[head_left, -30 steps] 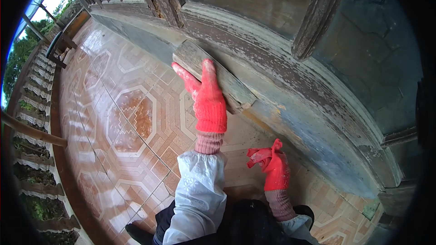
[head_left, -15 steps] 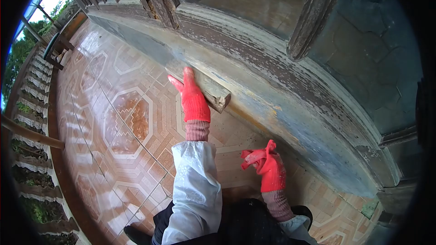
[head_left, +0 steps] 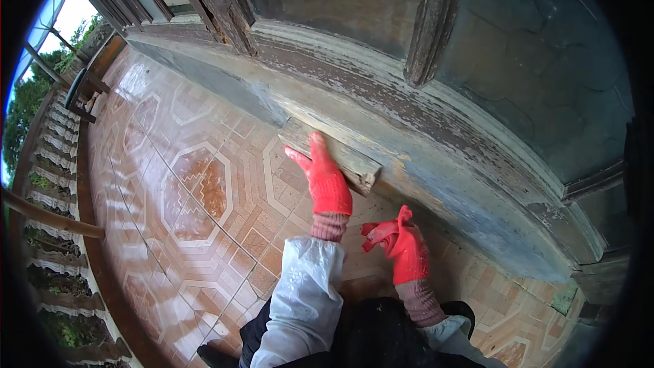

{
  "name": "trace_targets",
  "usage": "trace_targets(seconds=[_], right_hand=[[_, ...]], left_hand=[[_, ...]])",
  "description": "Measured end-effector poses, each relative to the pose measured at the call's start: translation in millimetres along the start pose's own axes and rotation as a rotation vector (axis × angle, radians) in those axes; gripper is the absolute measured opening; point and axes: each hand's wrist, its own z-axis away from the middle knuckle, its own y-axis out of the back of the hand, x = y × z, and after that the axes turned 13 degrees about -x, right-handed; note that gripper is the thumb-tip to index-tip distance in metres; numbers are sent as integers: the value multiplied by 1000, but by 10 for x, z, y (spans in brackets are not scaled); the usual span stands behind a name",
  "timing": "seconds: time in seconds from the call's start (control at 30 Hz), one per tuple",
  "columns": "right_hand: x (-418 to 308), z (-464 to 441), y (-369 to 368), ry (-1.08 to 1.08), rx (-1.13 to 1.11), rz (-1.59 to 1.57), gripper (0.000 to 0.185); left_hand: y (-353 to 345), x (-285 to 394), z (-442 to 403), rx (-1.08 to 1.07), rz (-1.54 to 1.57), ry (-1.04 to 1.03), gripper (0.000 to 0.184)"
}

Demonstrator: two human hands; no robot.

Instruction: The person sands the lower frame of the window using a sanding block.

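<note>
My left hand (head_left: 327, 180), in a red glove, grips a short, weathered wooden board (head_left: 340, 157) with a rough, chipped end. The board lies lengthwise along the base of the wall, its far side against the plaster. Two gloved fingertips rest on its upper face; the other fingers are hidden. My right hand (head_left: 409, 249), also in a red glove, hovers low before me, to the right of the board and apart from it. Its fingers are curled, and whatever may be inside them cannot be made out.
The low plastered wall (head_left: 463, 197) has patchy blue-grey and ochre stains. Above it runs a peeling wooden window frame (head_left: 381, 71). Patterned floor tiles (head_left: 197, 191) stretch left to a balustrade (head_left: 58, 215). A dark chair (head_left: 82, 95) stands farther off.
My left hand and the wooden board have moved along the wall toward the right and nearer to me. My right hand has hardly moved. The view has turned slightly.
</note>
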Motion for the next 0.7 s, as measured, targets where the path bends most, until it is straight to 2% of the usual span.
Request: trace_targets(seconds=[0.03, 0.1, 0.13, 0.2, 0.23, 0.27, 0.33, 0.37, 0.43, 0.5, 0.53, 0.63, 0.7], right_hand=[[-113, 18, -110, -2, 5, -2, 38], [-432, 41, -421, -30, -237, 345, 47], [-417, 41, -379, -31, -233, 344, 47], [-360, -4, -245, -91, -181, 277, 55], [-336, -6, -221, -84, -185, 274, 55], [-305, 7, -198, -111, -47, 591, 48], [-220, 46, -137, -127, 99, 895, 42], [-173, 62, -89, -14, 94, 866, 42], [-127, 132, -71, 78, 100, 833, 43], [-143, 185, -145, 90, -114, 306, 41], [-175, 197, -158, 102, -216, 46, 40], [-75, 68, 44, 140, -16, 691, 37], [-556, 113, -247, -307, -35, 970, 31]], left_hand=[[-80, 116, 176, -1, -3, 5, 88], [-298, 476, 507, -135, -301, -121, 89], [-370, 562, 597, -178, -398, -166, 90], [-484, 587, 636, -144, -144, -190, 89], [-479, 491, 623, -62, -333, -142, 89], [-467, 415, 629, -69, -334, -153, 89], [-436, 356, 728, -71, 143, 264, 91], [-548, 305, 923, -106, 51, 131, 93], [-786, 278, 1418, -129, -293, 86, 91], [-814, 243, 1569, -108, -590, 163, 89], [-784, 243, 1556, -174, -574, 72, 91], [-692, 223, 1407, -254, -462, -77, 94], [-602, 304, 1251, -257, -395, -140, 95]])
